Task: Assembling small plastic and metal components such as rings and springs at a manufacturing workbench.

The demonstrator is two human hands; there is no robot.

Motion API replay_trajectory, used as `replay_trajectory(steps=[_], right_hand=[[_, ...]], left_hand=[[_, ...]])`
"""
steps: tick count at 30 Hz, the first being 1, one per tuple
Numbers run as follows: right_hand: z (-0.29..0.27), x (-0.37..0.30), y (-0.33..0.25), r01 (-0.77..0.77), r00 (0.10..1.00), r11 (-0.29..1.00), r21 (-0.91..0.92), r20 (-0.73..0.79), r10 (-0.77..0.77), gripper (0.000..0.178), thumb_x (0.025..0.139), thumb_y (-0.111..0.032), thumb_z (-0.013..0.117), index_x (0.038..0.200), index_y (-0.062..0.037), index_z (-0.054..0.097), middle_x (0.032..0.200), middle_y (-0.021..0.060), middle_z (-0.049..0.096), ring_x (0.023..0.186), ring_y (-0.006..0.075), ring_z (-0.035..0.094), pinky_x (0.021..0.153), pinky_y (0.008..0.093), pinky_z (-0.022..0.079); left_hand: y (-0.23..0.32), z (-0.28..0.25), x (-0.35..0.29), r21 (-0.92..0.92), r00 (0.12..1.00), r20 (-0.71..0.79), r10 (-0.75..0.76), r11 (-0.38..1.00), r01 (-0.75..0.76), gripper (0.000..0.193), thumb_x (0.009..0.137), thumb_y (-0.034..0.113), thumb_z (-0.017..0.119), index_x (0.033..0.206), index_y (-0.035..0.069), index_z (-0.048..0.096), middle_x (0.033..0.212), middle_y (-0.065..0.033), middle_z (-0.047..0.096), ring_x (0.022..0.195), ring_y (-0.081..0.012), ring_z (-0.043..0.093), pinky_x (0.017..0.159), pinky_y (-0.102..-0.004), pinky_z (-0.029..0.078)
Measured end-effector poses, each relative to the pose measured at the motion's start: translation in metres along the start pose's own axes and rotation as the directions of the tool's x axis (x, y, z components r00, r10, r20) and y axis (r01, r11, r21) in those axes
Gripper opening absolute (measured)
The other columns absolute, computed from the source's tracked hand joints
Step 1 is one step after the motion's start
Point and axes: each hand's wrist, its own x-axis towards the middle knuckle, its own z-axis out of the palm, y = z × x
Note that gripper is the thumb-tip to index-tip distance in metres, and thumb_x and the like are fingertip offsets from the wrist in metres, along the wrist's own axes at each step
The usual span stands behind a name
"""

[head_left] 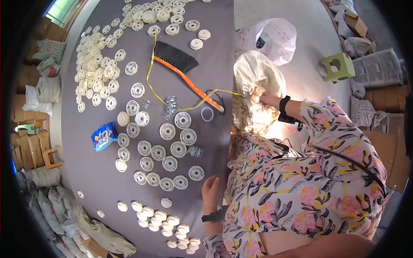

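Note:
My right hand [269,99] is at the cloth sack [260,71] beside the table edge. Its fingers close around a pale rounded piece [258,91], blurred by bright light. Lower down, my left hand [210,189] rests at the table's edge with fingers loosely apart and nothing visible in them. Close to it lies a white round plastic wheel [196,173]. More such wheels, one of them a ribbed disc [178,149], are spread over the grey table [99,172]. Next to them lie metal coil springs [171,107] and a translucent ring [207,114].
An orange-handled black brush [185,77] with a yellow tape [149,79] lies across the table. A blue packet [103,136] sits at left. Piled wheels [92,64] fill the far-left corner; capped pieces [160,215] group at the bottom. A white bag [279,41] and green stool [338,68] stand right.

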Motion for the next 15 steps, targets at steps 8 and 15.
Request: replay_trajectory(steps=[8,15], right_hand=[[0.041,0.112,0.028,-0.003,0.947,0.846,-0.533,-0.274,-0.169,0.057,0.074,-0.036,0.057,0.121,-0.0058,0.049,0.127,0.0172,0.043,0.121,0.0388,0.034,0.101,0.0457,0.028],[0.047,0.18,0.14,0.177,0.724,0.602,-0.778,-0.311,-0.615,0.065,0.072,-0.039,0.063,0.123,-0.0029,0.045,0.123,0.021,0.047,0.117,0.0326,0.044,0.098,0.0424,0.036]], left_hand=[[0.027,0.033,0.058,0.071,0.996,-0.062,-0.069,0.995,0.074,0.026,0.087,0.021,0.06,0.104,0.002,0.059,0.091,-0.0048,0.063,0.081,-0.0112,0.059,0.071,-0.0239,0.045],[0.077,0.059,0.104,0.057,0.997,-0.011,-0.079,0.995,0.079,0.028,0.087,0.022,0.06,0.103,-0.001,0.059,0.093,-0.0053,0.062,0.083,-0.012,0.058,0.074,-0.0251,0.045]])
